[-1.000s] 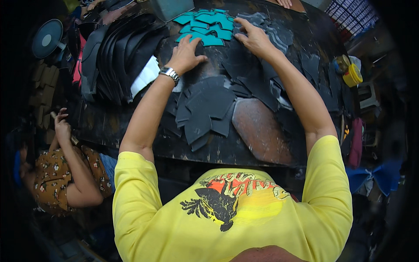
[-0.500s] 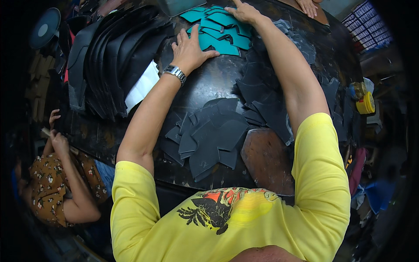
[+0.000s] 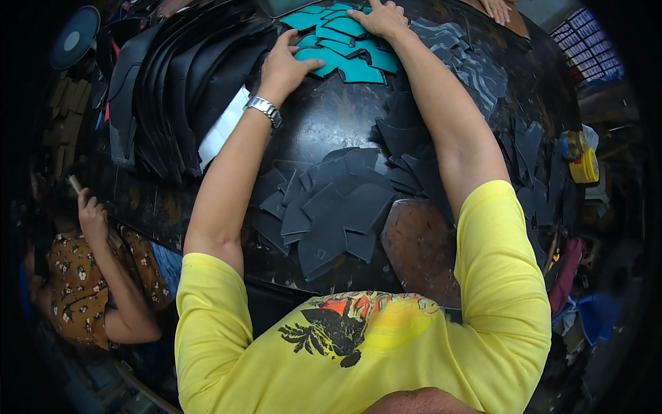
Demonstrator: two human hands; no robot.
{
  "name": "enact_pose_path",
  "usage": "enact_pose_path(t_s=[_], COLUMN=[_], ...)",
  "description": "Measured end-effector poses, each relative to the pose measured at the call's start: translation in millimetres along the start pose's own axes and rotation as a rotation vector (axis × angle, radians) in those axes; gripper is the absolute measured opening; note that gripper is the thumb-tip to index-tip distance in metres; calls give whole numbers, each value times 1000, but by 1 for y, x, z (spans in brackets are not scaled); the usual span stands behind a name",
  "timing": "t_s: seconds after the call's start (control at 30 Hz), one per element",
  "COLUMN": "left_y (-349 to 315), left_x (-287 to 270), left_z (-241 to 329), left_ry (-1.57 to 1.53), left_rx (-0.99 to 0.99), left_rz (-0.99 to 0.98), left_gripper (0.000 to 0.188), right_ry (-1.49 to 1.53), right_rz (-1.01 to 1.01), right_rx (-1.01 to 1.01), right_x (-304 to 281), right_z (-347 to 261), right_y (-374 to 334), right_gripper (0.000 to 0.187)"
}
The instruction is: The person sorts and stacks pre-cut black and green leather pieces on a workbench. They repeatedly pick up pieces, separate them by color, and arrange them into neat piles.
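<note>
At the far side of the dark table lies a spread of overlapping teal cut pieces (image 3: 355, 70) with black edges. My left hand (image 3: 284, 67) is at their left side, fingers apart, with the thumb tip reaching over the nearest pieces. It wears a metal-band watch (image 3: 263, 109). Across the far right of the same spread rests my right hand (image 3: 380, 19), its fingers stretched out and gripping nothing that I can see. Nearer to me is a fanned heap of black cut pieces (image 3: 338, 214), with no hand on it.
Large curved black sheets (image 3: 186, 90) stand stacked at the left beside a white sheet (image 3: 224, 131). A brown board (image 3: 420, 241) lies near the table's front edge. More black pieces (image 3: 476, 62) spread at the right. A person in a floral top (image 3: 83, 290) sits at the left; another person's hand (image 3: 498, 10) shows at the far right.
My left hand has drawn back a little to the left, off the near teal pieces. My right hand has shifted slightly left. The person at the left has moved their hands.
</note>
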State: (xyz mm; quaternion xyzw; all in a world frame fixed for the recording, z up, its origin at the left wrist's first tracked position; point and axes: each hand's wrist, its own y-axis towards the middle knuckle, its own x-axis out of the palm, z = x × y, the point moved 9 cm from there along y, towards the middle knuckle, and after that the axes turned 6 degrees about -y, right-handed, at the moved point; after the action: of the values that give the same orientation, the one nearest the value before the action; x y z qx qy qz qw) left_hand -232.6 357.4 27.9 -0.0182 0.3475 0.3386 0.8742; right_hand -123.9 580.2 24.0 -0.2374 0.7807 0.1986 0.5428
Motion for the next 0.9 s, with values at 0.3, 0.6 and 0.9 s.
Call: enact_pose_path(t_s=[0.3,0.6,0.9], left_y=[-23,-50,-18], left_x=[31,69,57], left_z=[-37,3,-13], left_ry=[-1588,-1437,-1042], left_rx=[-476,-547,-492], left_rz=[174,-147,53], left_gripper=[43,30,54], right_ry=[323,228,750], right_rz=[94,95,-390], right_rx=[124,-41,90], right_x=[2,11,24], right_z=[35,48,31], right_y=[28,35,13], right_gripper=[80,62,52])
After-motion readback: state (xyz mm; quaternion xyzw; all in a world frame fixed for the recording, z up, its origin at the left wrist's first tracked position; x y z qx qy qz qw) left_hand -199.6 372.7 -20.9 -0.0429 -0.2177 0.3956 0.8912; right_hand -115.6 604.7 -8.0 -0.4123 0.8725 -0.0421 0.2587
